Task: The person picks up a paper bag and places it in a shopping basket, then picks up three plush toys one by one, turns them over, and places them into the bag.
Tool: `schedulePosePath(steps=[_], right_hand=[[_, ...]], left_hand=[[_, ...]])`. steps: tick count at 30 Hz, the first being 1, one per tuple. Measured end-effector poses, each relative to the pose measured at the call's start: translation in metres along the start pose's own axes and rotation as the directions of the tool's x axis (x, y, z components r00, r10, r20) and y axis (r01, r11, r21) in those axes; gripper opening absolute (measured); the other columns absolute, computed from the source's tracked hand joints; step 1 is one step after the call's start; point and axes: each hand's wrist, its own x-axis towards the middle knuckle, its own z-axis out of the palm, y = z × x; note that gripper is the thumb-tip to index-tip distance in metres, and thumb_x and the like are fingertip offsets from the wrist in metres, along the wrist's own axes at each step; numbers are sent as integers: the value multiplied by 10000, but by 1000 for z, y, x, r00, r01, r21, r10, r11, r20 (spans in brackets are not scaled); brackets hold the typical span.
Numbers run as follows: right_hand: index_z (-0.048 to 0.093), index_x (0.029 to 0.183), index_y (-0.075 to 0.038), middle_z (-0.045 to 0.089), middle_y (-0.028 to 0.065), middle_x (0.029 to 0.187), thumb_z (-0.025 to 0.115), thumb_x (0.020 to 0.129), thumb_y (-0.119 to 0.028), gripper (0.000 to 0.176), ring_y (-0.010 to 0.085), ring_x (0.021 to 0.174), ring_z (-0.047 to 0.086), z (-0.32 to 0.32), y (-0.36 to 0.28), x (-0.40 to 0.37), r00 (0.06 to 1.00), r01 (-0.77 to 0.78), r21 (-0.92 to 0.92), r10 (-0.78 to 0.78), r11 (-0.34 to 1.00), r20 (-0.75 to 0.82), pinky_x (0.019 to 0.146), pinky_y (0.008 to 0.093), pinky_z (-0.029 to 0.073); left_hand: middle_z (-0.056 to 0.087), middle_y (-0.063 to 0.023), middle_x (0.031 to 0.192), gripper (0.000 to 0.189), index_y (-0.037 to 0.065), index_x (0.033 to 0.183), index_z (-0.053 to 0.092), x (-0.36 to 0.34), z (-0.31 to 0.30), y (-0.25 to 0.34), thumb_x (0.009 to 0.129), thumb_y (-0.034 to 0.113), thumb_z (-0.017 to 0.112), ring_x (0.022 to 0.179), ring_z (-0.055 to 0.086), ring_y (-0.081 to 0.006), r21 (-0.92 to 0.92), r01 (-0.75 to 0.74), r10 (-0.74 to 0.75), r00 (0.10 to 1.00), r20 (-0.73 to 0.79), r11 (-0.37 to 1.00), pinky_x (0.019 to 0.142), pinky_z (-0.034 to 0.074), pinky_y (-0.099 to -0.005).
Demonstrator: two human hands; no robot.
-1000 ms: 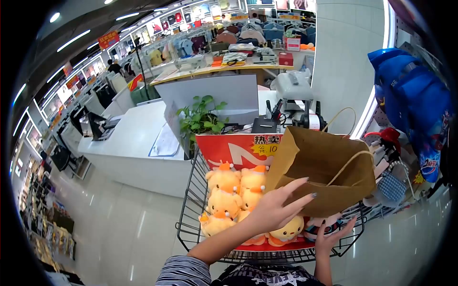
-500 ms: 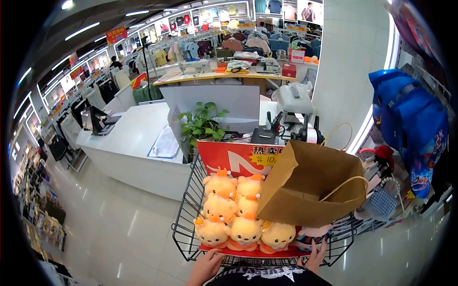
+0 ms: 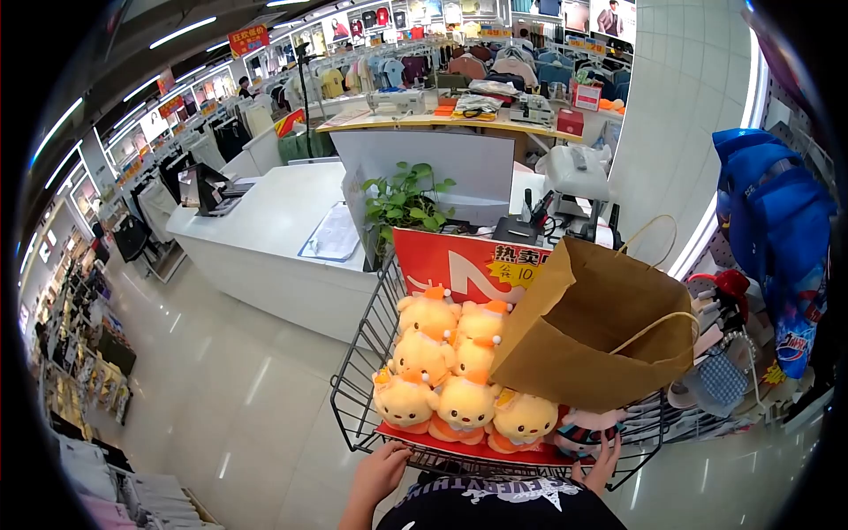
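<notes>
In front of me a black wire basket (image 3: 360, 397) holds several yellow plush toys (image 3: 465, 408) with orange hats, lined up in rows on a red board. A large brown paper bag (image 3: 579, 340), its mouth open, leans over the basket's right side. At the front left rim, my left hand (image 3: 382, 470) is closed with curled fingers on the wire edge, though the fingertips are partly hidden. My right hand (image 3: 601, 466) has its fingers spread up against a pink and dark striped plush toy (image 3: 583, 431) at the front right corner.
Behind the basket stands a red sale sign (image 3: 459, 265). A white counter (image 3: 265, 230) carries a clipboard (image 3: 331, 233) and a leafy plant (image 3: 406, 201). Blue packaged goods (image 3: 777, 238) hang at the right. Clothes racks fill the back, and folded clothes (image 3: 132, 495) lie at lower left.
My view has shifted left and slightly down, so the basket and counter appear further right and higher. Both hands stay near the basket's front edge. The right hand remains at the striped plush toy.
</notes>
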Motion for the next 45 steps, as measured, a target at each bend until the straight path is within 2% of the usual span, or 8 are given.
schedulePosePath(steps=[11,15,21,24,28,33,37,45], right_hand=[[537,621,-60,531,82,592,584,716,-151,140,270,551,547,-13,41,-7,792,417,152,-440,896,423,488,365,429],[510,574,-32,489,113,530,572,717,-121,180,279,496,512,-53,105,-85,916,9,-52,12,999,402,453,351,392],[521,629,3,494,112,541,548,753,-78,151,198,464,486,-18,105,-135,831,-551,120,556,826,-4,444,293,363],[521,619,-37,480,87,548,603,689,-43,107,233,485,486,4,51,-44,982,98,114,-115,989,148,445,318,376],[450,555,-78,444,59,535,638,659,-134,222,239,490,478,25,22,40,754,609,96,-613,787,237,454,350,386],[499,631,-7,466,89,568,571,695,-25,98,211,513,480,-19,70,16,999,22,162,-17,987,-37,464,285,357],[493,647,10,509,46,596,540,772,-39,142,111,525,479,-41,118,-42,822,-442,353,530,825,-208,482,227,373],[522,661,21,501,40,572,540,743,10,85,99,521,481,22,14,63,995,83,551,-42,830,-88,486,214,372]], left_hand=[[548,-91,683,143,81,776,557,29,36,-54,805,219,535,644,549,-259,91,-397,332,854,400,913,540,435,-351],[531,-125,612,207,38,672,545,-96,29,-138,815,184,513,551,515,-323,166,150,-187,954,234,975,504,405,-415],[534,-157,546,269,29,637,579,-184,72,-140,827,207,511,510,535,-309,-158,755,-768,602,-218,637,458,391,-376],[520,-134,568,207,41,622,543,-63,53,-82,785,167,559,503,512,-303,58,174,-177,982,60,983,463,390,-391],[464,-97,533,210,66,579,455,56,46,-43,751,95,572,477,487,-271,77,-327,325,945,38,942,435,368,-367],[542,-72,572,159,24,652,556,-7,37,-82,799,66,510,504,520,-191,-164,40,-93,939,-331,986,458,388,-286],[538,-47,551,229,28,630,566,-68,30,-93,833,97,484,545,528,-131,-164,510,-535,787,-309,845,477,383,-260],[553,-154,961,263,-1,1005,530,94,63,-92,742,14,540,907,516,-323,191,-139,209,884,-418,972,787,415,-380]])
